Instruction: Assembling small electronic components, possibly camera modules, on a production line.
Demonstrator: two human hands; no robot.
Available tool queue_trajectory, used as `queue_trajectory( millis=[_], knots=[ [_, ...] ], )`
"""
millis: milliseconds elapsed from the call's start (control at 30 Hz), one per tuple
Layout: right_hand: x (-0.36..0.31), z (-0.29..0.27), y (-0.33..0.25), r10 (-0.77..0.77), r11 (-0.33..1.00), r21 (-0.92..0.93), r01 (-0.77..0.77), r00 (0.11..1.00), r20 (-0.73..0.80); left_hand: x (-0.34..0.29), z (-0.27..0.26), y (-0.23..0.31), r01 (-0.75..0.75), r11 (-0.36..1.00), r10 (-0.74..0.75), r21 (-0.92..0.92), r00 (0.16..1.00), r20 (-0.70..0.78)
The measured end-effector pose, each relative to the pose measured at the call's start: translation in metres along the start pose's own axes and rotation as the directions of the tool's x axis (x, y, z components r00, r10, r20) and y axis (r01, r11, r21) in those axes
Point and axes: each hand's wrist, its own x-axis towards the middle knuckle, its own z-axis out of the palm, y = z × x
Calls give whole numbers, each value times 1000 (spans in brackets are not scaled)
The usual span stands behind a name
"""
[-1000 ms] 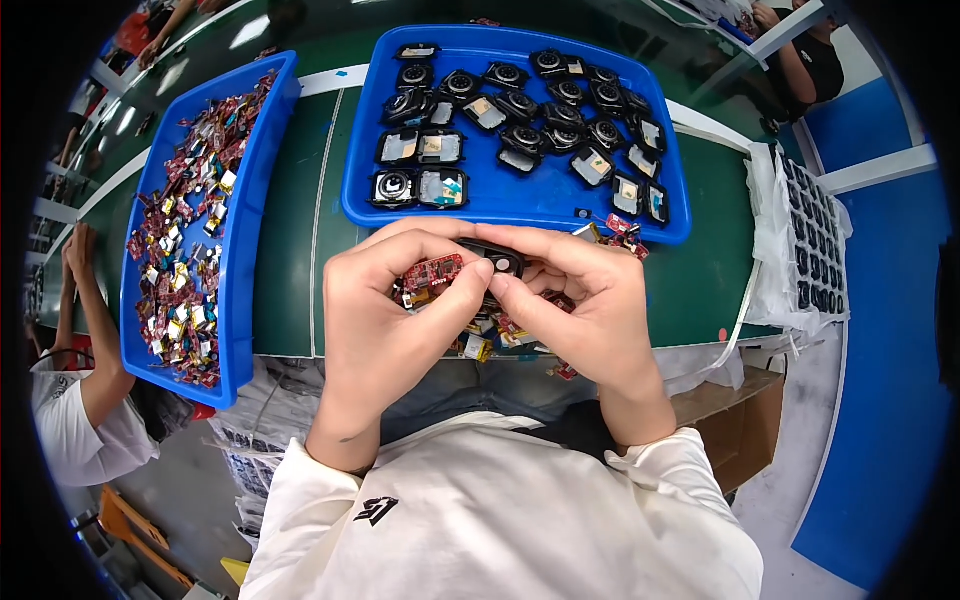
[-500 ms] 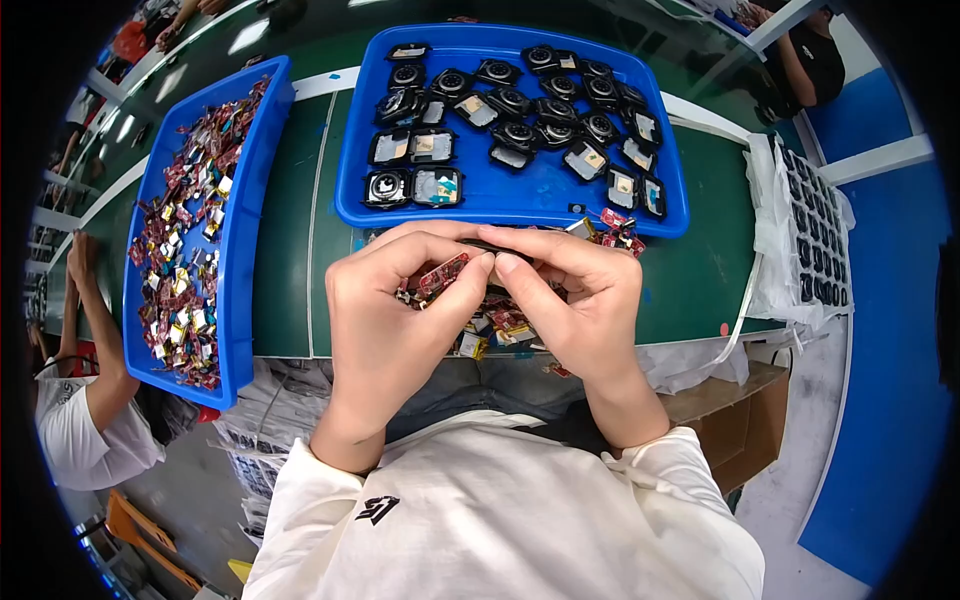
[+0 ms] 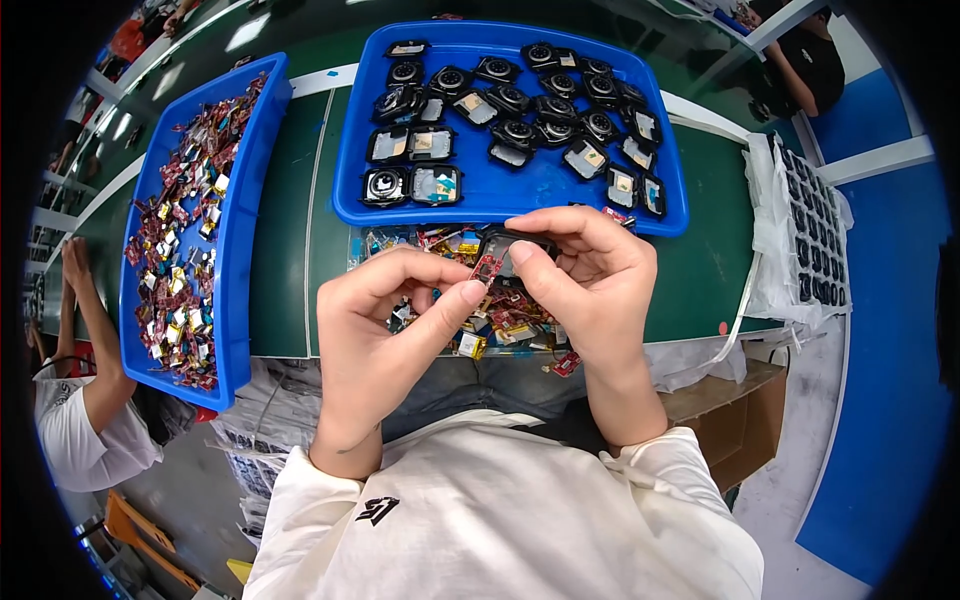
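Observation:
Between the thumb and fingers of my left hand (image 3: 385,315) is a small red circuit board (image 3: 487,268). My right hand (image 3: 602,285) grips a black watch case (image 3: 495,243), its thumb on the inner side and fingers behind. The board lies against or just in front of the case; whether they are joined I cannot tell. Below both hands spreads a loose pile of red boards and small battery packs (image 3: 505,320) at the near table edge. Beyond my hands stands a blue tray (image 3: 470,208) holding several black watch cases (image 3: 585,160).
A long blue bin (image 3: 238,250) full of red boards and batteries stands at the left. Stacked trays of black parts (image 3: 820,235) rest at the right table edge. An open cardboard box (image 3: 745,420) sits below. A co-worker's arm (image 3: 100,310) shows at far left.
My hands have moved apart slightly and tilted. The watch case now shows its open inside, and the red board has come up to it in my left fingers.

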Motion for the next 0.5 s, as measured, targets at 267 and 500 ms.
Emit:
queue_trajectory(
  millis=[267, 500],
  knots=[
    [-2, 0, 8, -214, 946, -238, 222, 975, 59, 2, 5, -2, 201, 912, -215, -358, 977, 3],
    [3, -9, -10, 9, 990, -139, 21, 976, 216, 8, 3, -14, 69, 994, -76, -79, 993, -91]
  ],
)
